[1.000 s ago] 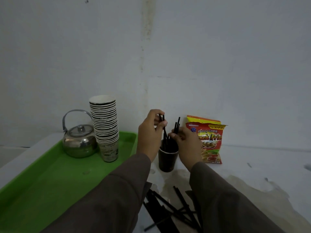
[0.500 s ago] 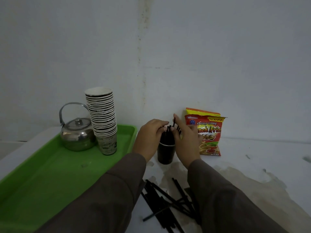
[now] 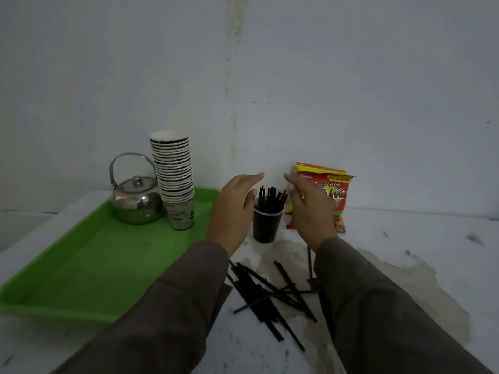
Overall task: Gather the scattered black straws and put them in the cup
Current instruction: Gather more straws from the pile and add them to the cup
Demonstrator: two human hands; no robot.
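Observation:
A dark paper cup [image 3: 266, 226] stands upright on the white table, with several black straws [image 3: 270, 198] sticking out of its top. My left hand [image 3: 233, 209] is just left of the cup, fingers spread, holding nothing. My right hand [image 3: 310, 209] is just right of it, also spread and empty. Neither hand touches the cup or the straws in it. A loose pile of black straws [image 3: 267, 290] lies on the table in front of the cup, between my two sleeves, partly hidden under them.
A green tray [image 3: 81, 265] at the left holds a steel kettle [image 3: 136, 199] and a tall stack of paper cups [image 3: 175, 179]. A red-and-yellow snack bag [image 3: 332, 190] leans on the wall behind my right hand. The tabletop [image 3: 405, 265] is stained.
Both hands let go of the straws in the cup and drew apart to either side of it. The straws now stand free in the cup.

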